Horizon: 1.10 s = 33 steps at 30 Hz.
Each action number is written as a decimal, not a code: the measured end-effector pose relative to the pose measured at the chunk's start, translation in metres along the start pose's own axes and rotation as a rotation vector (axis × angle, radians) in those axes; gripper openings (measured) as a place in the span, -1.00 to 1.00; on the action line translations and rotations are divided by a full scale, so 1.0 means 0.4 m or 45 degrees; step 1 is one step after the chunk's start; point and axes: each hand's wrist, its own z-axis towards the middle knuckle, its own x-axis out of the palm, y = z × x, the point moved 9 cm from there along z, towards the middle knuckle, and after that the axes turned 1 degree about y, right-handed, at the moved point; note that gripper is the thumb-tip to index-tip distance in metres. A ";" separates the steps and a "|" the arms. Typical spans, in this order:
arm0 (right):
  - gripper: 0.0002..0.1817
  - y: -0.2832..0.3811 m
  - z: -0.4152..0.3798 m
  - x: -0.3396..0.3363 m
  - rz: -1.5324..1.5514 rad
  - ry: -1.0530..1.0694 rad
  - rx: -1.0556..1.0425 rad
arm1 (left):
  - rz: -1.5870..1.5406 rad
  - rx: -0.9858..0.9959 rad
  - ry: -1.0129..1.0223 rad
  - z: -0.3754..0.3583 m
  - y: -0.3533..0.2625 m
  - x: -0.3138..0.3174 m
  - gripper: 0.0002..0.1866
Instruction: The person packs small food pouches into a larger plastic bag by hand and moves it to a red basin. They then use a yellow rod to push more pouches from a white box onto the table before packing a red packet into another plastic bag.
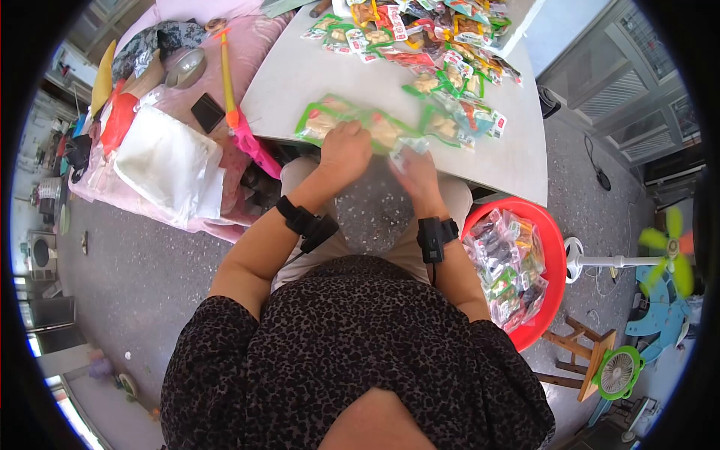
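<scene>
The left hand (346, 152) has its fingers curled at the flat, glossy green-edged packets (321, 122), which lie at the near edge of the smooth, pale table (277, 94); whether it grips them cannot be determined. The right hand (417, 174), just right of these packets, has its fingers closed on crinkled, translucent plastic packaging (409, 145). Small printed pouches (451, 73) form an irregular heap at the far right, and a round red tub (553, 255) at the near right contains clear-wrapped packs (504, 262).
</scene>
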 end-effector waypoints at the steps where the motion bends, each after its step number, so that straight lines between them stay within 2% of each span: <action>1: -0.78 -0.011 0.003 0.013 0.012 0.009 0.009 | 0.022 0.036 -0.020 0.002 -0.007 -0.004 -0.93; 2: -0.80 -0.017 0.006 0.022 0.023 0.019 0.018 | 0.001 0.015 0.028 0.002 -0.006 0.004 -0.93; 4: -0.88 0.047 -0.012 0.106 -1.591 0.208 -0.595 | -0.042 -0.026 0.125 -0.002 -0.008 0.020 -0.92; 5: -0.90 0.026 -0.028 0.156 -2.397 0.299 -0.906 | -0.054 -0.026 0.131 -0.002 -0.010 0.019 -0.91; 8: -0.86 0.018 -0.023 0.166 -2.158 0.377 -0.960 | -0.080 -0.018 0.143 -0.011 -0.018 0.014 -0.88; 11: -0.85 -0.047 0.030 0.055 -1.098 0.274 0.397 | -0.090 -0.005 0.136 -0.021 -0.014 -0.001 -0.85; 13: -0.84 -0.013 0.037 0.081 -1.369 0.312 0.071 | -0.118 -0.007 0.151 -0.027 -0.013 -0.002 -0.84; 14: -0.85 -0.002 0.040 0.110 -1.602 0.429 -0.192 | -0.141 0.012 0.143 -0.028 -0.016 -0.002 -0.85; 15: -0.85 0.009 0.035 0.138 -1.829 0.494 -0.491 | -0.163 0.032 0.136 -0.028 -0.019 -0.002 -0.86; 17: -0.86 -0.034 0.017 0.205 -2.411 0.830 -1.356 | -0.191 0.088 0.124 -0.026 -0.028 -0.005 -0.88; 20: -0.86 -0.049 0.085 0.207 -1.998 0.764 -0.948 | -0.199 0.163 0.107 -0.025 -0.036 -0.013 -0.90; 23: -0.87 -0.036 0.040 0.270 -2.032 0.894 -0.918 | -0.169 0.192 0.060 -0.032 -0.028 -0.009 -0.89; 26: -0.88 -0.038 0.051 0.221 -1.867 0.678 -1.015 | -0.155 0.201 -0.027 -0.043 -0.018 -0.023 -0.79; 29: -0.84 -0.009 -0.001 0.210 -1.785 0.677 -0.976 | -0.211 0.186 -0.097 -0.074 -0.034 -0.062 -0.65; 32: -0.91 0.033 -0.066 0.193 -2.058 0.661 -1.347 | -0.157 0.177 -0.069 -0.111 -0.012 -0.055 -0.57; 33: -0.92 0.044 -0.025 0.138 -1.637 0.580 -0.966 | -0.098 0.181 -0.055 -0.123 0.001 -0.042 -0.58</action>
